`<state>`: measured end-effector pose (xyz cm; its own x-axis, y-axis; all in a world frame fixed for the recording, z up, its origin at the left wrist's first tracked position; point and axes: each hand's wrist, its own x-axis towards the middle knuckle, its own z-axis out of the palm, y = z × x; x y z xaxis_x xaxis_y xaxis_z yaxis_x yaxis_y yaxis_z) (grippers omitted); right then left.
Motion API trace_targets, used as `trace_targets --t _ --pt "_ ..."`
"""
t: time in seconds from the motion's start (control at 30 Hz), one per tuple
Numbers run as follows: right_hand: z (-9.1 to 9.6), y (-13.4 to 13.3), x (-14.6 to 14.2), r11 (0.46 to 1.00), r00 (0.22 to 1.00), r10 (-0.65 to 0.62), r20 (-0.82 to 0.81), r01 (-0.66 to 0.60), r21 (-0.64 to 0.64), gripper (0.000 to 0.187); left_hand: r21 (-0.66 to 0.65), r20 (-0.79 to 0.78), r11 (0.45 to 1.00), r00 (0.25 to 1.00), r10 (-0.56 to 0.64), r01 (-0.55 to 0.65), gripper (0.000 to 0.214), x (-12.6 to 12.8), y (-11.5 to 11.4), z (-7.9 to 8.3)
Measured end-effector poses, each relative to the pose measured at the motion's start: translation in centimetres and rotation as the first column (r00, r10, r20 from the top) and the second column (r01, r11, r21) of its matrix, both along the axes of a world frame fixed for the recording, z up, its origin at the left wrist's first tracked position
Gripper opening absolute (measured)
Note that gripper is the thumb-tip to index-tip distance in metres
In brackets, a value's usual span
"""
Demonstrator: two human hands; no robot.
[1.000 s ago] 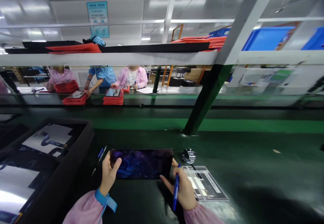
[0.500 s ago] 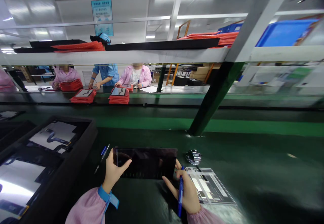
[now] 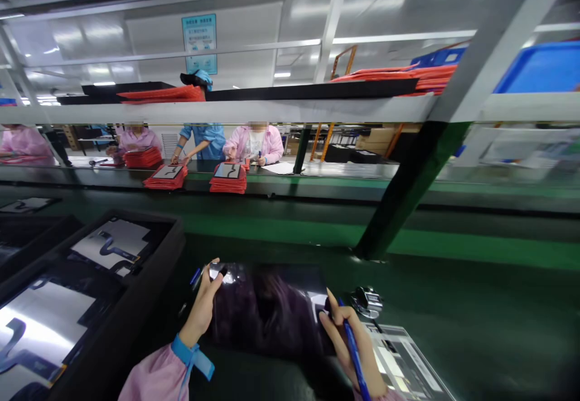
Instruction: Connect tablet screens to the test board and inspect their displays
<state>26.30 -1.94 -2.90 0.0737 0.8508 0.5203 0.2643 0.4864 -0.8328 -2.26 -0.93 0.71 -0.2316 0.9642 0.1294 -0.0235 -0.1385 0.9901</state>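
A dark glossy rectangular panel (image 3: pixel 269 310) is held between both my hands above the green bench. My left hand (image 3: pixel 202 307) grips its left edge, thumb on the upper corner. My right hand (image 3: pixel 352 343) pinches the right edge and also keeps a blue pen (image 3: pixel 354 359) between its fingers. The panel's face is tipped up toward me and shows a reflection. A second blue pen (image 3: pixel 194 277) lies on the bench just left of my left hand.
A black tray (image 3: pixel 136 304) with silver panels and flex cables stands at the left. A small metal device (image 3: pixel 367 301) and a laminated sheet (image 3: pixel 408 368) lie at the right. A slanted post (image 3: pixel 408 189) rises behind. Across the conveyor, people work beside red stacks (image 3: pixel 228 180).
The panel has tilted so its face lies flatter toward me and looks larger. My left thumb has slid to the upper left corner. My head view has shifted left and down.
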Motion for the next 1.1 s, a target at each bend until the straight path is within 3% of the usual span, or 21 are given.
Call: trace_targets --t 0.17,0.37,0.6,0.77,0.87,0.97,1.1 --pt "2.8 2.5 -1.3 0.998 0.989 0.057 -0.133 -0.06 -0.019 0.037 -0.022 0.146 0.983 0.972 0.183 -0.182 0.048 -0.6 0.7 -0.4" --pt "1.7 4.0 -1.9 0.998 0.989 0.054 -0.137 -0.052 0.018 0.032 -0.068 0.099 0.945 0.94 0.326 -0.32 0.042 -1.4 0.8 -1.2" --pt "1.8 3.1 -0.6 0.999 0.976 0.003 -0.216 -0.011 -0.039 0.035 -0.008 -0.073 0.97 0.968 0.241 -0.242 0.04 -1.7 0.9 -0.8" --pt "2.0 3.3 -0.1 0.997 0.961 -0.018 -0.277 -0.002 -0.072 0.041 0.244 -0.316 0.936 0.892 0.324 -0.254 0.027 -1.3 0.2 0.0" --pt "1.3 3.9 0.0 0.997 0.961 -0.065 -0.271 0.05 -0.059 0.038 0.266 -0.411 0.959 0.889 0.201 -0.093 0.022 -0.7 -0.8 0.5" --pt "0.4 4.3 0.2 0.994 0.957 -0.113 -0.266 0.105 -0.043 0.031 0.214 -0.351 0.972 0.936 -0.013 0.094 0.021 -0.5 -1.7 0.7" --pt "-0.4 4.6 0.9 0.988 0.958 -0.15 -0.246 0.156 0.006 0.024 0.216 -0.256 0.95 0.952 -0.169 0.227 0.026 -0.9 -2.2 0.8"
